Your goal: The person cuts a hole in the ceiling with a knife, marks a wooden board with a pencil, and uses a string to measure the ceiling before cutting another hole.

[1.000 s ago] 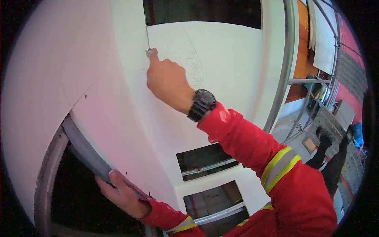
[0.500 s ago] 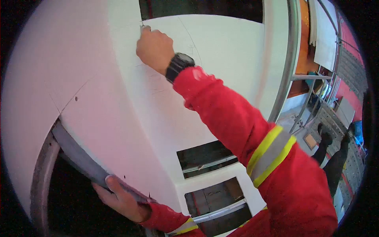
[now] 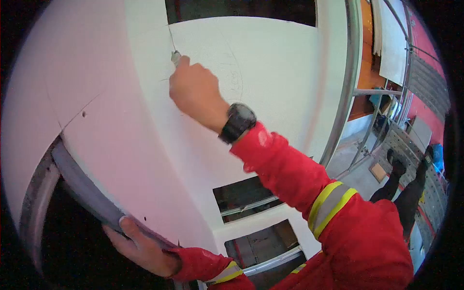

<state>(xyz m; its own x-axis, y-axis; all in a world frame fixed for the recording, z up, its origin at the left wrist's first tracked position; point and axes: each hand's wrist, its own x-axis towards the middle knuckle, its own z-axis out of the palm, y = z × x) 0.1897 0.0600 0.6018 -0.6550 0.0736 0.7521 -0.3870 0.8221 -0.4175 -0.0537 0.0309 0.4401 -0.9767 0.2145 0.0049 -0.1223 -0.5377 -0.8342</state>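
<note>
My right hand (image 3: 197, 92), with a black watch on its wrist, is closed around a small cutting tool, seemingly a utility knife (image 3: 176, 57). The knife's tip rests against the white panel (image 3: 275, 67), just below a thin dark line that runs from the corner of a dark rectangular opening (image 3: 241, 10). My left hand (image 3: 145, 249) grips the grey edge (image 3: 89, 181) of another opening in the pinkish-white board. Its thumb lies on the rim, and its other fingers reach into the dark opening, partly hidden.
Two more cutouts with metal channels (image 3: 270, 261) lie at the bottom centre. A curved metal pole (image 3: 347, 87) stands to the right. Beyond it are scaffold platforms (image 3: 411, 145), a wooden piece (image 3: 378, 171) and dark-clothed legs (image 3: 411, 193).
My right hand has moved down along the panel with the knife, away from the opening's corner, and a dark line now shows above the tip. My left hand keeps its grip as the view shifts slightly.
</note>
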